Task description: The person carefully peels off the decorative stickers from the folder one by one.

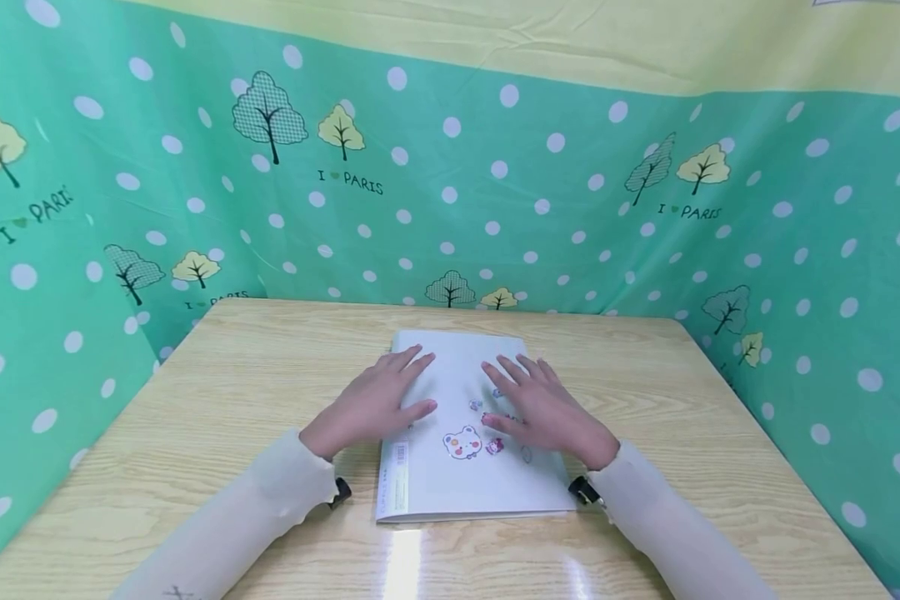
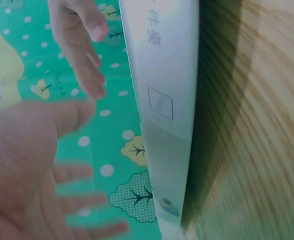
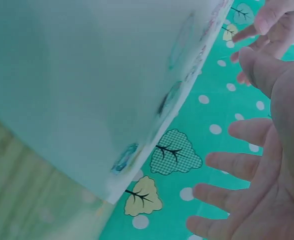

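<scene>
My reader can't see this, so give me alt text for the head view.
A left hand and a right hand, fingers spread, hover over a closed white folder with a bear picture, on a wooden table. A green dotted cloth hangs behind.

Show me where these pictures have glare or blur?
Head view: bright glare on the table, nearer than the folder; left wrist: the left hand has blurred fingers; right wrist: the folder's drawings look smeared.

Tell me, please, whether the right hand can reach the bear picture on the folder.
Probably yes: the right hand hovers open above the folder, close to the bear picture, and nothing visible covers that picture.
</scene>
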`<state>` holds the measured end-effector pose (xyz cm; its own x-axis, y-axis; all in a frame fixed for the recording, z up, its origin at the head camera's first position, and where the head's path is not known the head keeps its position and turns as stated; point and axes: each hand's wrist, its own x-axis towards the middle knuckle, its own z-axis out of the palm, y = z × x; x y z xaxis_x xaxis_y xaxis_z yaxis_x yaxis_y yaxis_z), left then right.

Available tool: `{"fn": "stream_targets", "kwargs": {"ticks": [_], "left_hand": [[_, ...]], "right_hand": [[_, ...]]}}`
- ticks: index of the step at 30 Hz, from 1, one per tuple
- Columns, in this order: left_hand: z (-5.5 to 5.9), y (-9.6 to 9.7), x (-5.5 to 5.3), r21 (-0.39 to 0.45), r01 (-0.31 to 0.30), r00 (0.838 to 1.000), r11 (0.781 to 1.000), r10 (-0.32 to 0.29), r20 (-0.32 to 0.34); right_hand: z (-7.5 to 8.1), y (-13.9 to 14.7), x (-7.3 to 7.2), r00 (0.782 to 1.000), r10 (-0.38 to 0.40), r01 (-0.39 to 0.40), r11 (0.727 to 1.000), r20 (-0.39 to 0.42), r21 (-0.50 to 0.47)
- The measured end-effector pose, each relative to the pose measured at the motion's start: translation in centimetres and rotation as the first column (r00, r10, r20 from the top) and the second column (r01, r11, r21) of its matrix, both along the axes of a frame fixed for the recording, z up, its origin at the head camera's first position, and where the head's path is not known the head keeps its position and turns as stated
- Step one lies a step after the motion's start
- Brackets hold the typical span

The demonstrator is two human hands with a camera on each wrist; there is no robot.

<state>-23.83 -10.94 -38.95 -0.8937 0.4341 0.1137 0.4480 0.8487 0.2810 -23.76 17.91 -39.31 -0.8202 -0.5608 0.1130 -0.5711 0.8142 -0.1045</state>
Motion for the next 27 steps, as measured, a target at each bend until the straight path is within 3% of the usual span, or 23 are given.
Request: {"fn": "stream_targets", "kwargs": {"ticks": [2, 4, 7, 13, 18, 23, 27], "left_hand": [[0.1, -0.1, 0.0, 0.044, -0.095, 0.995, 0.995, 0.093, 0.041], [0.1, -0.2, -0.2, 0.109, -0.185, 0.980, 0.977, 0.174, 0.097], [0.1, -0.6, -0.6, 0.206, -0.273, 0.950, 0.940, 0.231, 0.210], [-0.3, -1.4, -1.6, 0.297, -0.330, 0.905, 0.896, 0.211, 0.369], [-0.9, -1.4, -1.9, 0.363, -0.387, 0.848, 0.848, 0.174, 0.501], [-1.0, -1.4, -2.0, 0.371, -0.404, 0.833, 0.836, 0.167, 0.528], [-0.8, -1.3, -1.9, 0.388, -0.428, 0.809, 0.816, 0.155, 0.567]], "right_hand": [[-0.1, 0.1, -0.1, 1.000, 0.003, -0.003, 1.000, 0.016, -0.009], [-0.1, 0.3, -0.2, 0.999, 0.007, -0.007, 1.000, 0.034, -0.012], [-0.2, 0.6, -0.4, 0.997, 0.011, -0.010, 1.000, 0.077, -0.018], [-0.2, 1.2, -0.8, 0.981, 0.035, -0.025, 0.998, 0.192, -0.053], [-0.3, 2.0, -1.0, 0.939, 0.083, -0.066, 0.996, 0.333, -0.062], [-0.1, 2.4, -1.0, 0.897, 0.074, -0.063, 0.997, 0.435, -0.040], [0.0, 2.6, -0.9, 0.879, 0.049, -0.049, 0.999, 0.474, -0.013]]}}
